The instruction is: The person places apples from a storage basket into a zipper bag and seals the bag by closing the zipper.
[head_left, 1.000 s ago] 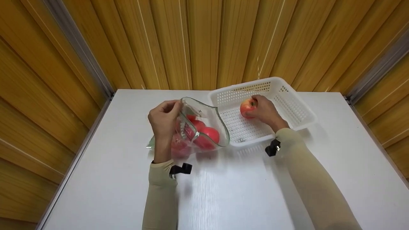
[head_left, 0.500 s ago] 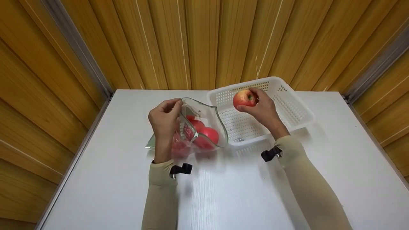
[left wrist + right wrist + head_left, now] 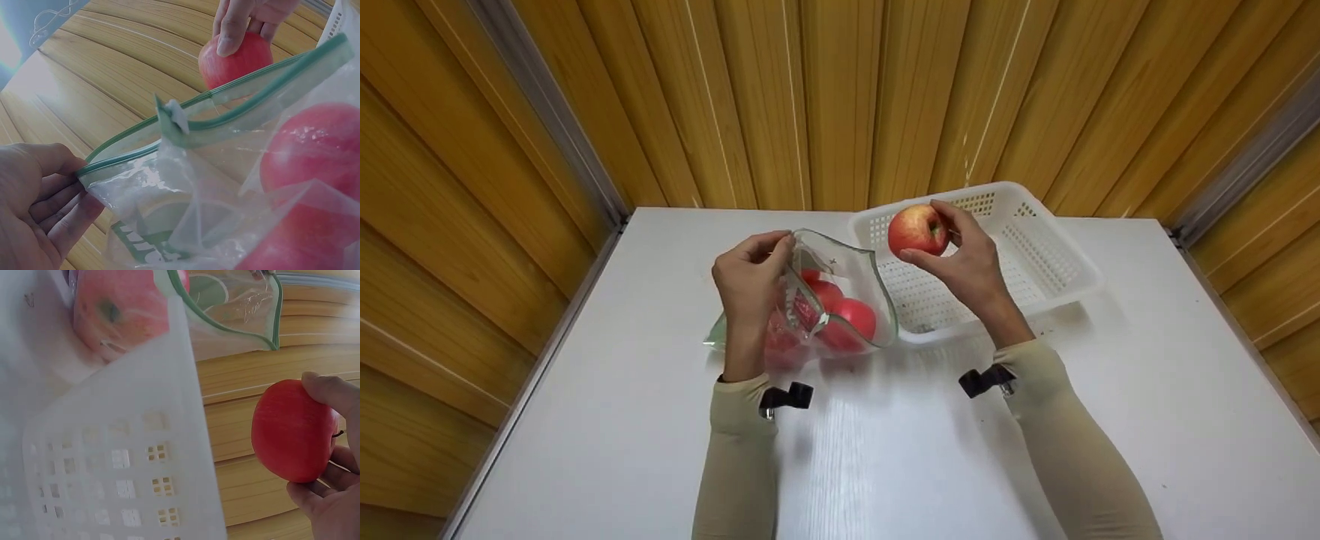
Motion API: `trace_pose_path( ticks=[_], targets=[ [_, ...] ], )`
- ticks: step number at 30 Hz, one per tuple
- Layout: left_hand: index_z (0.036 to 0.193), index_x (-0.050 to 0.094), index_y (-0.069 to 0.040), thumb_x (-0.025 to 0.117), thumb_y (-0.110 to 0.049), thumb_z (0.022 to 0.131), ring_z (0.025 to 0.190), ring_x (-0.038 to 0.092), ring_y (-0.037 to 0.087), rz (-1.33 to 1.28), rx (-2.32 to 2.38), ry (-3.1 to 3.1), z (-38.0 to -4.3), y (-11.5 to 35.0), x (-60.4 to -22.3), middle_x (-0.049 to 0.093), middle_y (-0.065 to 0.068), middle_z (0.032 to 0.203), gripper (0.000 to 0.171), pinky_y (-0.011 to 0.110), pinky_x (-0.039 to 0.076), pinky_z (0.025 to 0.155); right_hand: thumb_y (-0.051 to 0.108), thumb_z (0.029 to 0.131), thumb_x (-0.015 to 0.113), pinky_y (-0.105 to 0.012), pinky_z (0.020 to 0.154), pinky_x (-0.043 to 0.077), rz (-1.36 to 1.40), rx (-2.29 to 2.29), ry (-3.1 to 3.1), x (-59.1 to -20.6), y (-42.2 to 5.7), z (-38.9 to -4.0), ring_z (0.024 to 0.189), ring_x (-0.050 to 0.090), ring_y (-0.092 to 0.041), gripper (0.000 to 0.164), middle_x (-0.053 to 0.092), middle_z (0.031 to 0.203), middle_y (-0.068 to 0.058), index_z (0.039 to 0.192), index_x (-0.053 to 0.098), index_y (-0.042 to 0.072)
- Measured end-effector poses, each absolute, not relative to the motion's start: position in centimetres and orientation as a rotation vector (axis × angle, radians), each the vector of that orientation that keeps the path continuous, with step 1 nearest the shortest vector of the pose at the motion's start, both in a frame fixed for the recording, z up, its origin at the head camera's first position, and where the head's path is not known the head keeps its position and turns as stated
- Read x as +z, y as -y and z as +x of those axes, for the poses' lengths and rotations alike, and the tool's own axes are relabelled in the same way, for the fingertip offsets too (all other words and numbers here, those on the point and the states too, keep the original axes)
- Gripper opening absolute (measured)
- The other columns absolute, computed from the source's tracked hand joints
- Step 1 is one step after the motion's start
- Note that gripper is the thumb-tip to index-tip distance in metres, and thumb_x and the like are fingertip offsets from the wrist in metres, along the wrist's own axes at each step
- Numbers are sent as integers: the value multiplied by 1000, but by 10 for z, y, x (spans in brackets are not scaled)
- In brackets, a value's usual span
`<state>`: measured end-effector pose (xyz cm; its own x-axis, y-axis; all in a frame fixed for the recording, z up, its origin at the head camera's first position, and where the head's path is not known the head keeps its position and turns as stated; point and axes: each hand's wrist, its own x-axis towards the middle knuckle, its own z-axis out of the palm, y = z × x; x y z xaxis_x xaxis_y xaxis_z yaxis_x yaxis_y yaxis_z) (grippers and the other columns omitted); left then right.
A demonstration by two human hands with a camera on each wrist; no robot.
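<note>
My left hand (image 3: 750,281) pinches a corner of the rim of a clear zip bag (image 3: 846,274) with a green-edged opening. The bag's mouth gapes toward the right. Several red apples (image 3: 851,319) lie inside it; some show only blurrily through the plastic. My right hand (image 3: 971,259) grips a red and yellow apple (image 3: 913,231) between thumb and fingers, stem side toward the palm. That apple hangs above the left part of a white perforated basket (image 3: 1061,281), apart from the bag. In the left wrist view the held apple (image 3: 233,62) appears beyond the bag's green zip edge.
The basket stands at the back of the white table (image 3: 885,450), right beside the bag. A small clear bit (image 3: 922,328) lies on the basket floor. Wood-patterned panels (image 3: 840,105) close off the back and both sides.
My right hand has lifted the apple from the basket floor and carried it up and left toward the bag. The left hand and the bag have stayed nearly still.
</note>
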<state>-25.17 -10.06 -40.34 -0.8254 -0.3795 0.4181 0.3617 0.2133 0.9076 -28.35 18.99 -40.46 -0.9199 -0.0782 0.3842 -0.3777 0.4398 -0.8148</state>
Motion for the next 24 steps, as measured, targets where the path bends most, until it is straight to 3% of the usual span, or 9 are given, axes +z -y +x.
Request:
trace_pose_path(
  ticks=[14, 24],
  targets=[
    [96, 85, -4, 82, -11, 92, 71, 67, 16, -11, -1689, 1932, -250, 99, -402, 79, 3, 85, 9, 23, 53, 60, 21, 79, 98, -35, 111, 48, 552, 1540, 2233, -398, -170, -259, 131, 58, -19, 82, 60, 142, -8, 148, 58, 3],
    [94, 85, -3, 81, -10, 92, 68, 65, 16, -26, -1612, 1936, -249, 100, -402, 79, 3, 83, 7, 23, 53, 61, 20, 79, 97, -38, 110, 49, 733, 1403, 2184, -401, -148, -242, 133, 58, -21, 81, 60, 146, -11, 147, 58, 1]
  ],
)
